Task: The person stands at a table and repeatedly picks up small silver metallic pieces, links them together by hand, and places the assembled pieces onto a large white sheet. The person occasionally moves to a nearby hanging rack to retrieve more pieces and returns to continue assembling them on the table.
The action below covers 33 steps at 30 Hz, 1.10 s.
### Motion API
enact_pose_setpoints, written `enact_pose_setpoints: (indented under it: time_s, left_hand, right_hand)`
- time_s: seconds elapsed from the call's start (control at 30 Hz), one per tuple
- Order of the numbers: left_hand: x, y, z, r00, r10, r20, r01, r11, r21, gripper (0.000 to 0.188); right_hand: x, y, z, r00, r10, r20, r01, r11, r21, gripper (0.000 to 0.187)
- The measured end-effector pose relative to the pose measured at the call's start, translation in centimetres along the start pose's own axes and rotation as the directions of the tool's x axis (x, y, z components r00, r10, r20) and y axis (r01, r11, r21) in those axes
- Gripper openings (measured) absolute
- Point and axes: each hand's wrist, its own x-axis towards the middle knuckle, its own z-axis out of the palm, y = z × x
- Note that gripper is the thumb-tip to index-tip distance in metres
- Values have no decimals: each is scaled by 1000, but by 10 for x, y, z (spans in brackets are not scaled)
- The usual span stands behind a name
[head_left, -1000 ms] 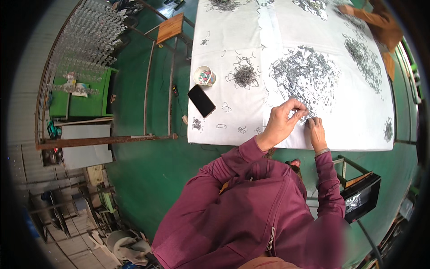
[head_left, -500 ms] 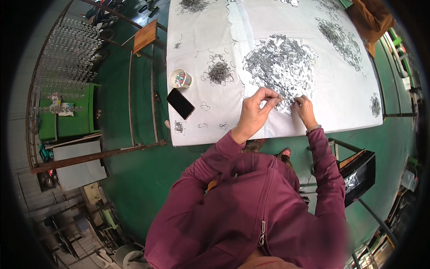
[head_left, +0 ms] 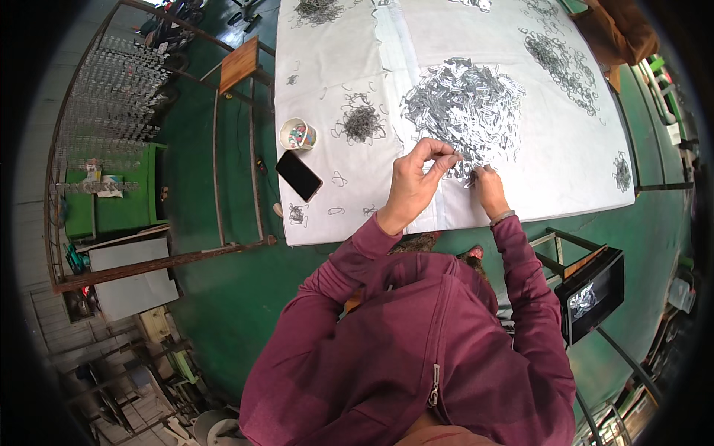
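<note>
A large heap of small, shiny, flat metal pieces (head_left: 461, 100) lies on the white-covered table (head_left: 558, 175). At the heap's near edge, my left hand (head_left: 413, 182) is closed in a pinch, thumb against forefinger. Whatever sits between those fingertips is too small to make out. Just to its right, my right hand (head_left: 491, 193) has its fingers curled down at the near end of the heap. Its fingertips touch or hold something small and dark that I cannot name. A narrow gap separates the two hands.
Left of the heap are a tangle of thin wire hooks (head_left: 361, 123), a white cup (head_left: 289, 139) with colourful bits and a black phone (head_left: 299, 176). More wire pieces (head_left: 559, 70) lie far right. Another person's brown sleeve (head_left: 621, 33) shows at the far right corner. A black tray (head_left: 593, 296) stands beside me.
Both hands have shifted slightly left, the right one more, so it sits closer to the left hand. The right forearm has swung left, showing more of the black tray.
</note>
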Motion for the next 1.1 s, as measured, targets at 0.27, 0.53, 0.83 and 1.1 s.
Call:
enact_pose_setpoints:
  time_s: [0.27,0.53,0.83,1.1]
  left_hand:
    - [-2,-4,7,1000,-4,6,4,997,-79,8]
    - [-6,-6,16,998,11,69,-7,998,-68,9]
    - [-9,-20,25,956,98,276,-148,975,168,11]
    - [-10,-14,28,960,175,218,-227,944,240,7]
  right_hand:
    - [-5,30,-11,957,234,-171,-177,939,295,11]
    - [-25,10,-52,863,504,33,-425,689,587,22]
    - [13,-99,-165,953,186,240,-302,488,819,32]
    - [8,-128,-185,955,183,233,-296,597,746,31]
